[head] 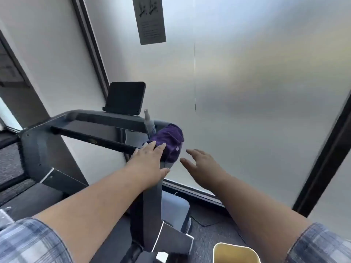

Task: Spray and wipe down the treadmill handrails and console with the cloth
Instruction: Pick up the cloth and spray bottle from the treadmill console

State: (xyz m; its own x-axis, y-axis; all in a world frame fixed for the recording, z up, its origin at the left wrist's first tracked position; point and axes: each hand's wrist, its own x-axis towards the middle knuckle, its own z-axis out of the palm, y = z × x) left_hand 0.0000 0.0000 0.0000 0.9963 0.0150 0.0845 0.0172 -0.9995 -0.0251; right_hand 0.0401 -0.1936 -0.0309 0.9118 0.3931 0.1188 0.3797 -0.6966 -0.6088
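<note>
The crumpled purple cloth lies bunched over the right end of the dark grey treadmill console frame, where the crossbar meets the right upright post. A slim translucent spray bottle stands upright just beside the cloth, on its left, at that same corner. The black rectangular console screen sits tilted on the crossbar's far edge, left of the bottle.

The left hand rests with straight fingers on the near edge of the cloth, thumb against the upright post; it grasps nothing. The right hand hovers in open air just right of the cloth, fingers spread and relaxed, touching nothing.

Right of the post there is open room up to the frosted glass wall, whose dark frame runs down the right side. A grey printed notice is fixed high on the glass. A cream-coloured open bin stands on the dark floor near the bottom edge.
</note>
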